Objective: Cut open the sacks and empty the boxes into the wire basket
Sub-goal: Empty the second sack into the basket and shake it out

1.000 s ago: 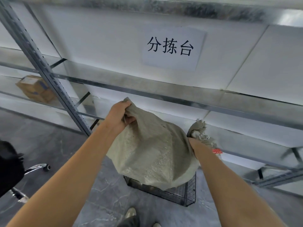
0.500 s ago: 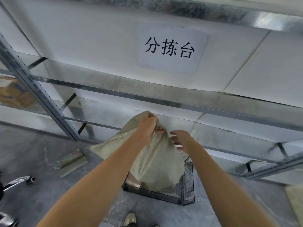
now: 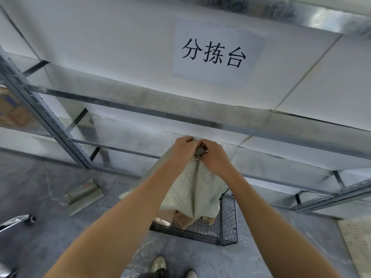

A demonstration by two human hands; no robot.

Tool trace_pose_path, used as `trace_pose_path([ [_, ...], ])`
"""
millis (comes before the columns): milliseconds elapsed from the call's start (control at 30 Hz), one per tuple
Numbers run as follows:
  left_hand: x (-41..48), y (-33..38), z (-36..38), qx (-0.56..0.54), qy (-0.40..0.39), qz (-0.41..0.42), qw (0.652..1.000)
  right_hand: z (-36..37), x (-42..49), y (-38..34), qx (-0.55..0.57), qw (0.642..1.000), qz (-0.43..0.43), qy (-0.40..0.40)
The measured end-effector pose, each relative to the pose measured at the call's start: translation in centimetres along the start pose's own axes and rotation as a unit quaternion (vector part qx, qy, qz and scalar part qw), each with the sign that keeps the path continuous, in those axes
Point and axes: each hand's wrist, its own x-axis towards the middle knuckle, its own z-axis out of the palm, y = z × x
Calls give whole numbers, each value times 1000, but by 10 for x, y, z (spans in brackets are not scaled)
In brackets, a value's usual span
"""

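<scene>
Slotted grey steel upright, part of rack frame.
Galvanised shelf beam: runs right from the upright.
Paper sign, printed 分拣台: up and right of the upright, on white wall panel.
Chrome chair leg with black caster: below-left of the upright, on grey floor.

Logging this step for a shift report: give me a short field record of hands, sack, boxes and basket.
sack: hangs over the wire basket
left hand: grips the sack's top end
right hand: grips the same end, beside the left hand
boxes: brown, showing under the sack's lower edge, in the basket
wire basket: black, on the floor
</scene>
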Motion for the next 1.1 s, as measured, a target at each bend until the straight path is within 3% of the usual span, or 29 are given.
trace_pose_path([
  [167,14,-2,-23,-43,-19,-40,998,1,4,-3,-11,998,-2,63],
  [333,29,-33,-51,163,13,-38,986,-1,11,-3,32,996,26,82],
  [500,33,-94,-80,389,-37,-120,913,-11,13,-6,47,994,42,89],
  [733,27,-129,-114,508,-189,-245,804,-17,15,-10,74,989,64,108],
  [833,20,-126,-116,443,-226,-292,817,-21,17,-9,98,982,93,130],
  [967,19,-129,-116,439,-228,-310,812,-28,18,-8,124,973,126,149],
  [1100,22,-134,-125,447,-167,-265,838,-32,18,-1,144,966,143,160],
])
